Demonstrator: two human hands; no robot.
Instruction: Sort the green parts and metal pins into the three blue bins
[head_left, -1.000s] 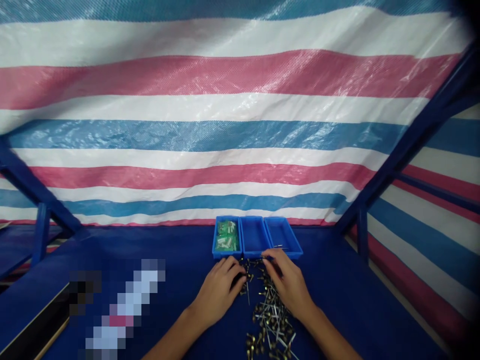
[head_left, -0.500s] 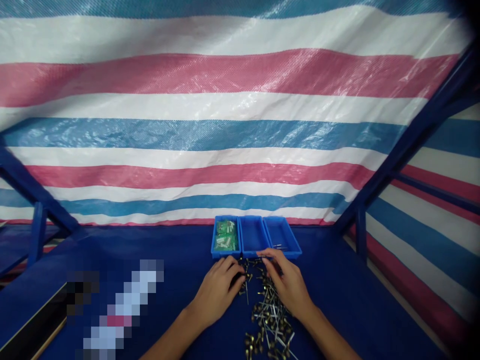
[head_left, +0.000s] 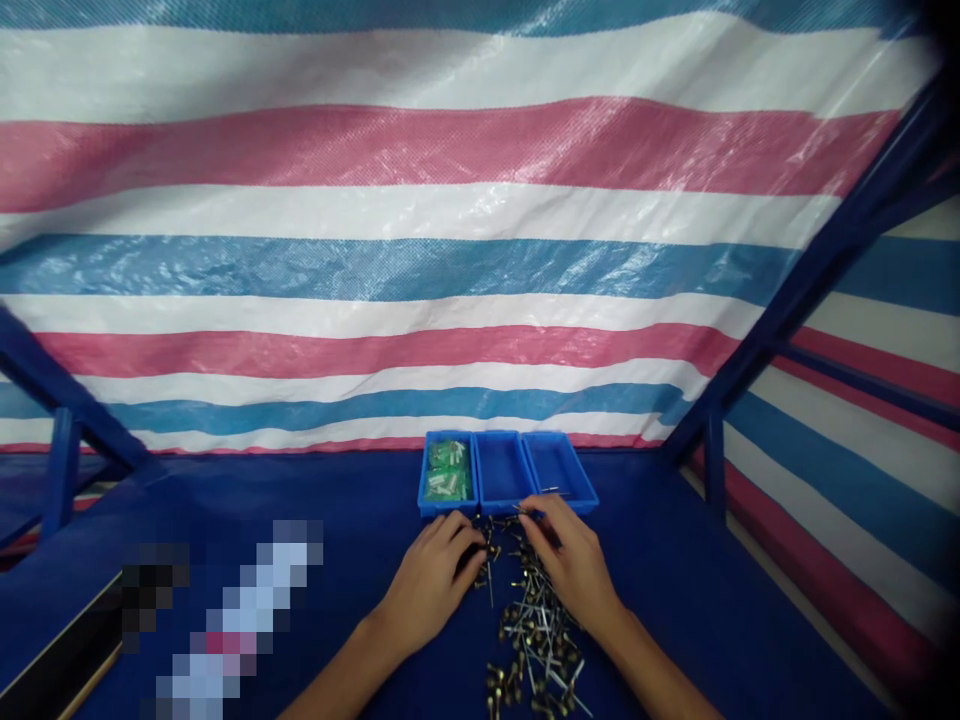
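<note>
My left hand (head_left: 431, 575) rests on the table with its fingers curled by a few small metal pins with brass-coloured ends (head_left: 491, 552). Whatever lies between its thumb and forefinger is too small to make out. Opposite it, my right hand (head_left: 568, 560) pinches a small metal pin (head_left: 519, 510) just in front of the blue bins. Beneath and beside that hand spreads a loose pile of similar pins (head_left: 536, 625), silvery shafts with brassy or dark ends, running toward the near edge of the view.
Three blue bins stand side by side behind my hands. Green-and-white packets fill the left bin (head_left: 421, 480); the middle bin (head_left: 501, 470) shows a bare floor; a few pins lie in the right bin (head_left: 559, 460). Blurred objects lie at left. Blue frame bars (head_left: 750, 370) and striped sheeting surround the table.
The whole view has shifted slightly, with things sitting a little farther left. Both hands keep nearly the same pose, and the pile looks the same.
</note>
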